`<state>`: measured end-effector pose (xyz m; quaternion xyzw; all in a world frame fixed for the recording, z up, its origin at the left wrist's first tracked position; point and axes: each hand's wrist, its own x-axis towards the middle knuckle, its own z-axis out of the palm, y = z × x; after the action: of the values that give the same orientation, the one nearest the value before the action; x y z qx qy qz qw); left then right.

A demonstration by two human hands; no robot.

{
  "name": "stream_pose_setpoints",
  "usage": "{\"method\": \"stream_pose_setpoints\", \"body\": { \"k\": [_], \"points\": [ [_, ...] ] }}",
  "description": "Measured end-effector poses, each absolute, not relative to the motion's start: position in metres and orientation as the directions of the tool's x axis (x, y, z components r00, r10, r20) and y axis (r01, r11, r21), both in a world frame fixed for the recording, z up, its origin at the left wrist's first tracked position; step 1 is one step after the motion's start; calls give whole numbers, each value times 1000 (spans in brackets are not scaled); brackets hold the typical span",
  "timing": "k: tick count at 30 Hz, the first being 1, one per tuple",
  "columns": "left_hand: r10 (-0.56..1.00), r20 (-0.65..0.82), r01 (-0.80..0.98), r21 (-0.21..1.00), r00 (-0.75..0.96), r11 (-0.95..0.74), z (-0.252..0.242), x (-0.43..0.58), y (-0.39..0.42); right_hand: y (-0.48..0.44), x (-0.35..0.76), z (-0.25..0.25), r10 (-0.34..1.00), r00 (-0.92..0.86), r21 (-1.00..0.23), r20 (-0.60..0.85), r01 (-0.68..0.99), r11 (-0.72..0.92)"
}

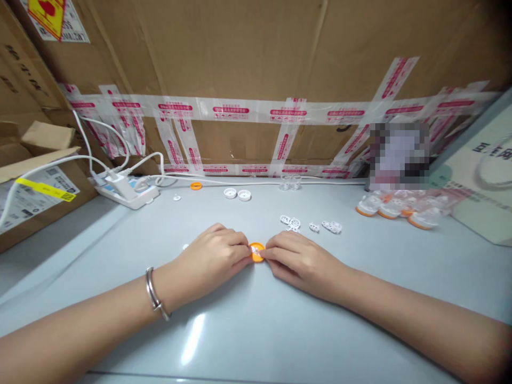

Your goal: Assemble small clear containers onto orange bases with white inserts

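A small round orange base with white bits inside is between my two hands, low over the grey tabletop. My left hand, below a silver bracelet, has its fingers closed on the base's left edge. From the other side, my right hand pinches the right edge, with a fingertip over the white bits. The thumbs are mostly hidden. Just beyond my right hand are white wheel-like plastic pieces and a flat white openwork piece. A small white piece shows behind my left hand.
Two white round caps and an orange ring lie farther back, near two clear cups. Several clear domes with orange bases stand at right. A power strip with white cables sits left, before large cardboard boxes.
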<state>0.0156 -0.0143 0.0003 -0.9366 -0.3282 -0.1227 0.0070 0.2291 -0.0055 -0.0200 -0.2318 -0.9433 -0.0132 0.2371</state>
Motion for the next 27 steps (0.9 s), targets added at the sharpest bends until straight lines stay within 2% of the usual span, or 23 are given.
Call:
{"method": "stream_pose_setpoints", "body": {
  "k": [6,9,14,19,22,27],
  "points": [
    [611,238,620,47,755,-784,-1,16,-13,-9,227,-19,474,-776,-109,416,475,873],
    [621,238,621,83,747,-779,-2,17,-14,-9,228,-18,510,-748,-213,425,465,859],
    [646,270,623,177,714,-762,4,15,-12,-5,234,-15,586,-617,-363,525,461,810],
    [712,386,744,91,586,-662,17,5,25,-5,235,-14,681,-594,-464,429,501,730],
    [726,342,765,32,597,-643,20,6,61,-4,235,-16,721,-605,-516,338,522,679],
    [745,198,745,90,636,-660,12,23,105,-3,236,-17,744,-613,-548,267,538,640]
  ]
}}
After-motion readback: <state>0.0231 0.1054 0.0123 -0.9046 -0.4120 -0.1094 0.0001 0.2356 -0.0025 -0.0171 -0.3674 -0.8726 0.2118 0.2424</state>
